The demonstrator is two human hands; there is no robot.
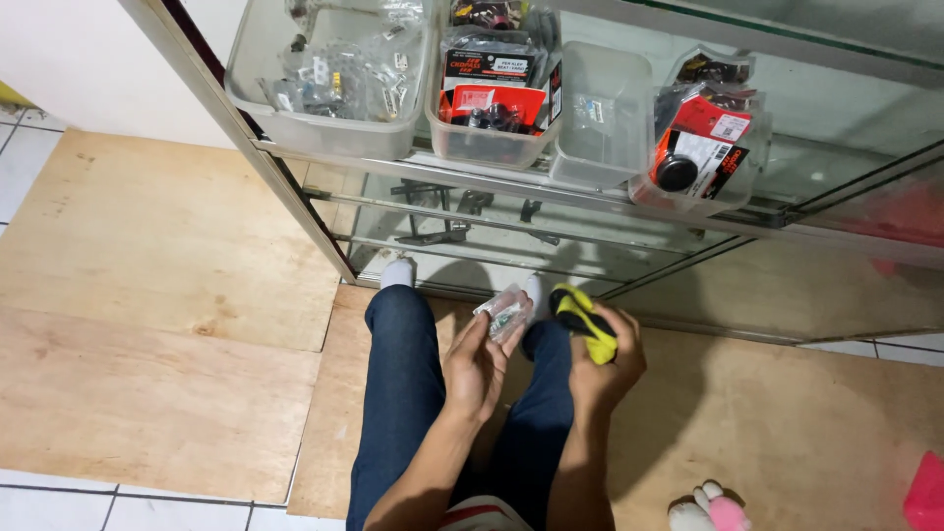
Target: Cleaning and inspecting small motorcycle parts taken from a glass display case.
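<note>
Two hands work low over the person's knees. Nearest, the left hand (479, 366) lies palm up, its fingers (511, 324) lightly curled under a small clear bag (503, 312) of tiny parts; that loose hold looks like the weak point, since a tilt of the palm could spill the bag onto the plywood floor (167, 324). Just right of it, the right hand (608, 362) has its fingers clamped on a yellow-and-black tool (582, 322). Farther off, four clear plastic bins (329, 74) crowd the glass shelf (492, 182); a careless reach could knock one down.
</note>
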